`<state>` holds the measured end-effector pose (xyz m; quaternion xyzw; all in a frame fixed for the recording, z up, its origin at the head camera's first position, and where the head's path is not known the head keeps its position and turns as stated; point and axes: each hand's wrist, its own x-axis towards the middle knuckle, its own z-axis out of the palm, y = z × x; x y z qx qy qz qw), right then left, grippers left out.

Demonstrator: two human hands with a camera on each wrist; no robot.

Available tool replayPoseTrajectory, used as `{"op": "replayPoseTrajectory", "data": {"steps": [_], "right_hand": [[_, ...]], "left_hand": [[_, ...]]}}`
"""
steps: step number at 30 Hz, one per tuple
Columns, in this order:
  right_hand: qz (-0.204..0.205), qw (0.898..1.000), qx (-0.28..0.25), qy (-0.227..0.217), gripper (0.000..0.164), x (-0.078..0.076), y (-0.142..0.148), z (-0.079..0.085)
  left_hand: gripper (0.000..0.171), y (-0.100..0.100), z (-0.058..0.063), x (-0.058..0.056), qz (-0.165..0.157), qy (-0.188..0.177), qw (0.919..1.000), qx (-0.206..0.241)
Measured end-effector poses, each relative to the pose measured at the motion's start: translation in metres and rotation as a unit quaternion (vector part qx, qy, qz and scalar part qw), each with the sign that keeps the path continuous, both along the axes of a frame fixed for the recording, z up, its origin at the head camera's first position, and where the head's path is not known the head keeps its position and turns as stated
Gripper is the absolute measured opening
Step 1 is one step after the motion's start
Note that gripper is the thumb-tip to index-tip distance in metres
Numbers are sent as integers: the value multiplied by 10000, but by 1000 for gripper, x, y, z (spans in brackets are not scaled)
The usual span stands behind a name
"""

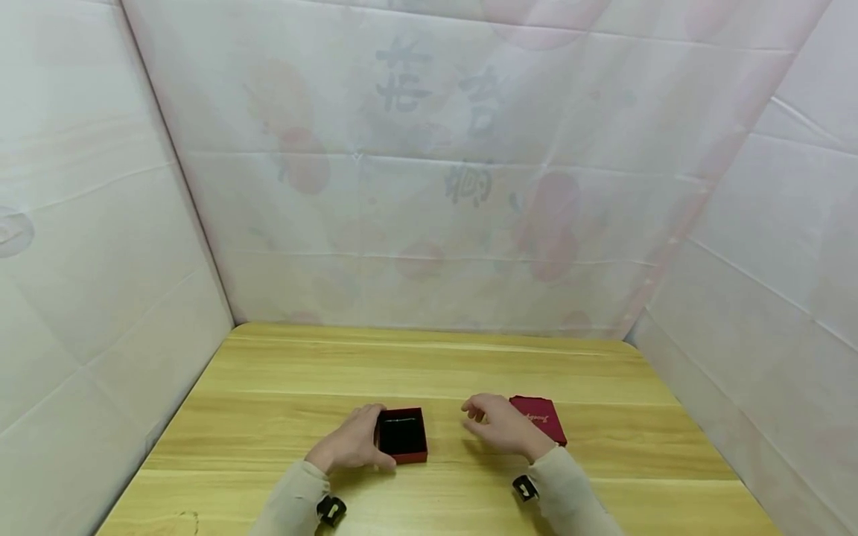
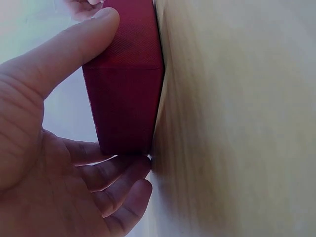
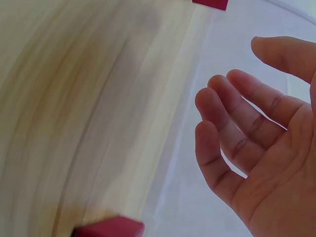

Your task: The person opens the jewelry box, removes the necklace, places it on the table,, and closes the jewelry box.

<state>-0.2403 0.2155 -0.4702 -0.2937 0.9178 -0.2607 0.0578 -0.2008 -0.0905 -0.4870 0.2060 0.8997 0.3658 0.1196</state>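
A small red gift box with a black padded inside stands on the table, its top uncovered. My left hand holds it from the left, thumb on the near side and fingers at the far corner. In the left wrist view the thumb lies on one red face of the box and the fingertips touch another. To the right of the box, my right hand hovers over the table with loosely curled fingers and nothing in it. Beside that hand lies the dark red box lid with gold script, partly behind the wrist.
The wood-grain table stands against a pale printed curtain at the back. White cloth walls close off both sides. A black strap piece hangs at the right wrist, and another at the left.
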Motion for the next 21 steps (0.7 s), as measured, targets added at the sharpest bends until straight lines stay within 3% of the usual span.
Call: {"op": "replayPoseTrajectory", "data": {"steps": [21], "right_hand": [[302,9993,116,-181,24,3,-48,6]], "left_hand": [[98,2,4,-1,19,20,9999,-105]]}}
